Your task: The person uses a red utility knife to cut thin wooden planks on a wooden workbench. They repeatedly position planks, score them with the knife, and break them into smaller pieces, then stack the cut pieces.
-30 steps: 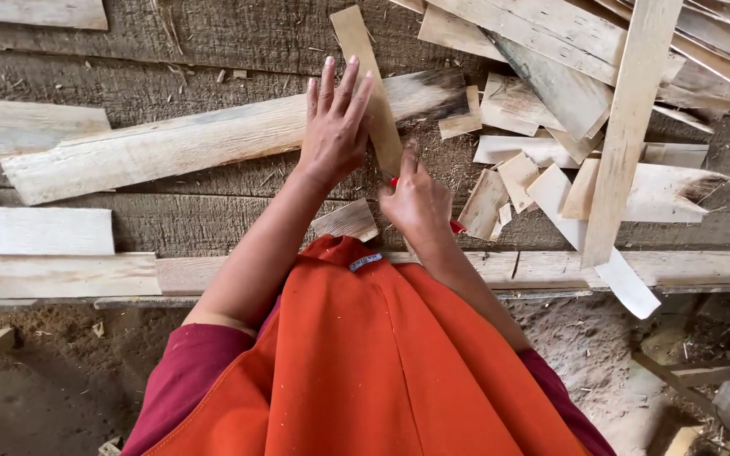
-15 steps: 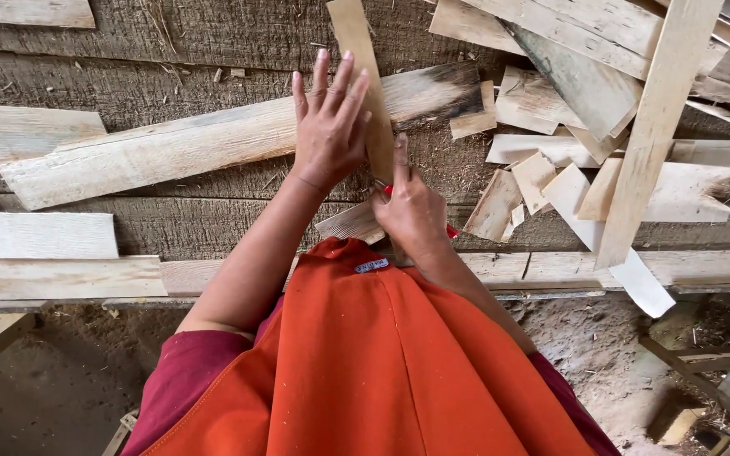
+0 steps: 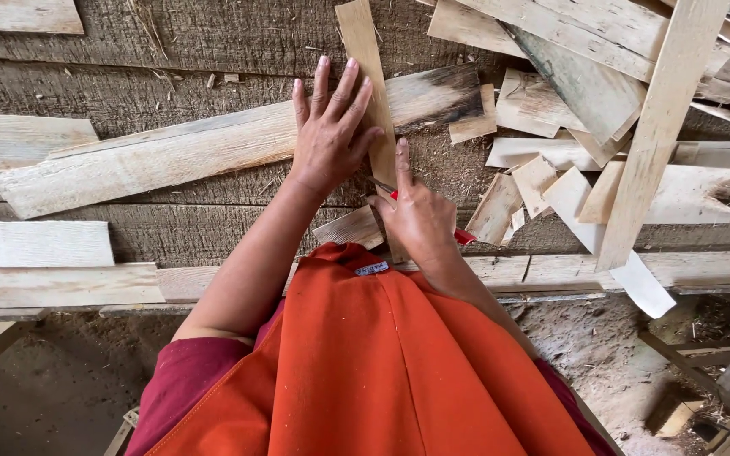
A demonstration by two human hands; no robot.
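L hand [image 3: 329, 139] flat, open on wood strip [image 3: 365, 76]; R hand [image 3: 420, 215] grips red tool [image 3: 464, 236].

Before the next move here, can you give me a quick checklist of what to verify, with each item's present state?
1. Left hand flat on the narrow wood strip, pinning it: ok.
2. Right hand grips a red-handled tool: ok; its kind and tip are hidden.
3. Right index finger lies along the strip's edge: ok.
4. Strip rests on the long plank and workbench: ok.
5. Left fingers away from the tool's tip: cannot tell.
6. Loose offcuts close beside the right hand: not ok, crowded.
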